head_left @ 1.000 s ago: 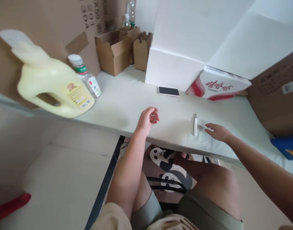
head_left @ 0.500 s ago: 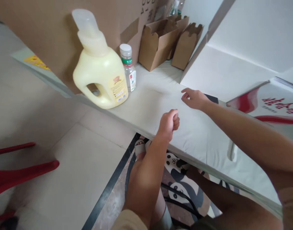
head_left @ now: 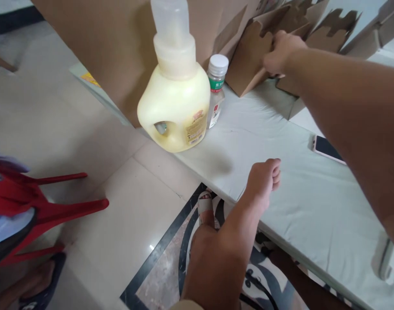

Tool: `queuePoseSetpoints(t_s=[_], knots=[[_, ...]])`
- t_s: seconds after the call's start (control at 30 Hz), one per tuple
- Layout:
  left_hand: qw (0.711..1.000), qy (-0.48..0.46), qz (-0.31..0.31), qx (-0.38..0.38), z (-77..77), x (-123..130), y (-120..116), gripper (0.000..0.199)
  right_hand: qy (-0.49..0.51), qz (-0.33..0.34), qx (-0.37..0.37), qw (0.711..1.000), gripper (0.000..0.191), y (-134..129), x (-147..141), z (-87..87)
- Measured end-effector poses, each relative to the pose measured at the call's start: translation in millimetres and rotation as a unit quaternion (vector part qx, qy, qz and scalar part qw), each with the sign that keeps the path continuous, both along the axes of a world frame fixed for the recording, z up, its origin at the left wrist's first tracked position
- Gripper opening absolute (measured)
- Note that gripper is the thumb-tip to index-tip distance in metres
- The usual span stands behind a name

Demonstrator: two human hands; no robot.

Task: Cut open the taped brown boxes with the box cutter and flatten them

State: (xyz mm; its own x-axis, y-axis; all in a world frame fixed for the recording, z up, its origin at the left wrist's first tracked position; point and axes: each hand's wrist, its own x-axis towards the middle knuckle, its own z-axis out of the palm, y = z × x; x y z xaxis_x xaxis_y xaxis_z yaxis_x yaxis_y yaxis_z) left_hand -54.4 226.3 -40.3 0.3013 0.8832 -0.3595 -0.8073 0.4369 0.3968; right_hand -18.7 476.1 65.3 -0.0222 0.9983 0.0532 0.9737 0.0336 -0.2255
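My left hand (head_left: 264, 178) is closed in a fist over the near edge of the covered table (head_left: 300, 193), and nothing shows in it. At the back of the table my right hand (head_left: 284, 54) has its fingers curled at the edge of an open cardboard box (head_left: 250, 56). Part of that box is hidden behind the hand. A second cardboard box (head_left: 332, 32) stands to its right. Left of the boxes are a clear bottle with a white cap (head_left: 216, 97) and a large pale yellow jug (head_left: 176, 103) with a handle.
A tall carton (head_left: 109, 47) rises behind the jug. On the right of the table lie a phone (head_left: 327, 148) and a white object (head_left: 386, 258), partly behind my right arm. On the floor at left is a red plastic stool (head_left: 71, 211), with another person's foot (head_left: 38, 282) near it.
My right hand has moved up and back from above the table to the cardboard box. The phone has come into fuller view. My left fist stays closed, and the view has shifted left.
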Motion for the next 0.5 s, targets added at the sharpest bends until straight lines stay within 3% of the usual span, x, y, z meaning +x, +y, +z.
queuePoseSetpoints(t_s=[0.13, 0.3, 0.37, 0.5], knots=[[0.999, 0.032, 0.002, -0.007, 7.1, -4.6, -2.9, 0.050, -0.076, -0.029, 0.022, 0.996, 0.068, -17.1, 19.6, -9.5], [0.993, 0.115, 0.034, 0.019, 3.3, -1.4, -6.5, 0.049, -0.147, -0.036, 0.062, 0.987, 0.078, -69.4, 62.8, -13.6], [0.978, 0.177, 0.105, 0.028, -3.1, 0.6, -8.2, 0.048, -0.163, -0.034, 0.075, 0.983, 0.070, -104.8, 87.2, -11.7], [0.900, 0.314, 0.293, 0.076, -15.8, -0.8, -10.1, 0.041, -0.096, -0.007, 0.140, 0.985, 0.039, -211.0, 157.8, -15.3]])
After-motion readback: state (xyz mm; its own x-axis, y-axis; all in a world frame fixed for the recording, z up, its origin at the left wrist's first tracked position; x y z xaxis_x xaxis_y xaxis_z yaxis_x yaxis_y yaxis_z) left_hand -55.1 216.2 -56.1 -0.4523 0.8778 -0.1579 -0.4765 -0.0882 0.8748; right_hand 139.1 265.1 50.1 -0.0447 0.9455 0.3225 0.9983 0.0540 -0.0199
